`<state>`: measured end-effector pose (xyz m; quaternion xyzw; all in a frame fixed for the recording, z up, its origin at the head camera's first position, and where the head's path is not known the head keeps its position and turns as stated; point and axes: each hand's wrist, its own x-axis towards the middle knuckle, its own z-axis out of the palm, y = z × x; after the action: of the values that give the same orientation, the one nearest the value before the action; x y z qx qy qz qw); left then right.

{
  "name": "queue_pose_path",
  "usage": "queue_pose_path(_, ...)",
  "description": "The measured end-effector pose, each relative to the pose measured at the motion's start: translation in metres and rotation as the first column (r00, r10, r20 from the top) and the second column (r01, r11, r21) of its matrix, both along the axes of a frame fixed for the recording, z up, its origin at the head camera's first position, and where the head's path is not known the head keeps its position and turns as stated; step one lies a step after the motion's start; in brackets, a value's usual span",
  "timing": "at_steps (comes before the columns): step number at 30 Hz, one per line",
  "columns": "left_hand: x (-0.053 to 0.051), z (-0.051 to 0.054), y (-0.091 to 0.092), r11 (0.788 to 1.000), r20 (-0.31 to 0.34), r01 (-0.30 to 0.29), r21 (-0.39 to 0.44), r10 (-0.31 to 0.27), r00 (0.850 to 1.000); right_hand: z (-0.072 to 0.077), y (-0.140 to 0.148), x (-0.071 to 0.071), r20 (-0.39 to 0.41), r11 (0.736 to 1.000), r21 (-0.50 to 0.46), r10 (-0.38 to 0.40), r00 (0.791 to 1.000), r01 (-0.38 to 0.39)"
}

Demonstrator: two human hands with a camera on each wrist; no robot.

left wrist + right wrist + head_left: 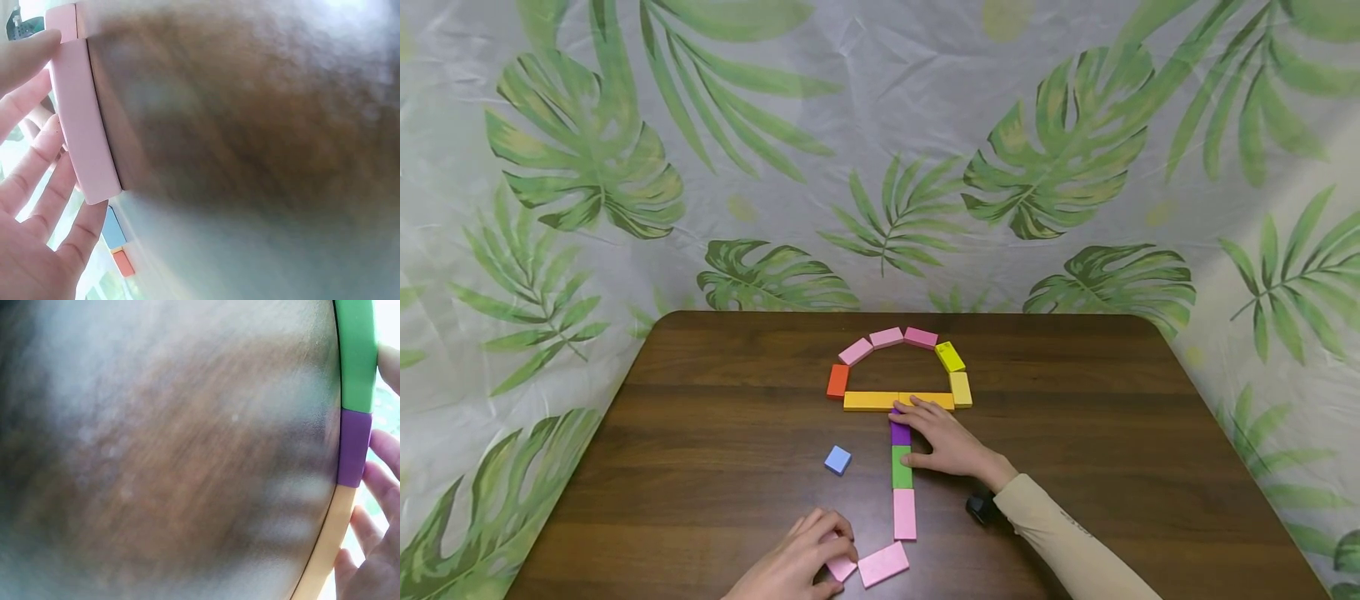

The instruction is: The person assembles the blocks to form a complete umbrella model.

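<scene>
My left hand (805,554) curls over a pink block (841,568) at the table's near side. In the left wrist view, the thumb lies at one end of this pink block (84,125) and the fingers run along its side. Its corner meets a second pink block (883,565). My right hand (951,442) lies with spread fingers over the column: the thumb touches the green block (902,468), and fingertips reach the purple block (900,433) and the orange bar (925,401). A third pink block (905,514) continues the column below the green one.
An arch of several blocks, from a red block (838,381) round to a pale yellow block (960,389), stands above an orange bar (871,402). A loose blue block (838,460) lies left of the column. Leaf-printed cloth (887,125) hangs behind the wooden table (700,433).
</scene>
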<state>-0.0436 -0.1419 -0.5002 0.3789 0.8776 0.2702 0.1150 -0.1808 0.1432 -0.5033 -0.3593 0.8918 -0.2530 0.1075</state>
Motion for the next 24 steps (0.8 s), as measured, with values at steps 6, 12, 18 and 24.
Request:
queue_pose_path(6,0.0,0.0,0.0,1.0,-0.009,0.003,0.001,-0.003,1.0,-0.001,0.0,0.0,-0.007,1.0,0.004,0.0,1.0,0.0)
queue_pose_path(12,0.0,0.0,0.001,0.998,-0.092,0.056,0.034,-0.052,0.994,-0.002,0.0,0.0,-0.009,1.0,0.002,0.001,1.0,-0.001)
queue_pose_path(18,-0.001,0.002,0.009,0.99,-0.141,0.139,-0.038,-0.143,0.98,-0.003,0.0,0.0,0.0,1.0,0.017,-0.006,1.0,0.006)
queue_pose_path(24,0.001,-0.001,0.015,0.983,-0.263,0.18,-0.04,-0.184,0.947,-0.003,0.0,0.0,-0.004,1.0,0.016,-0.006,1.0,0.006)
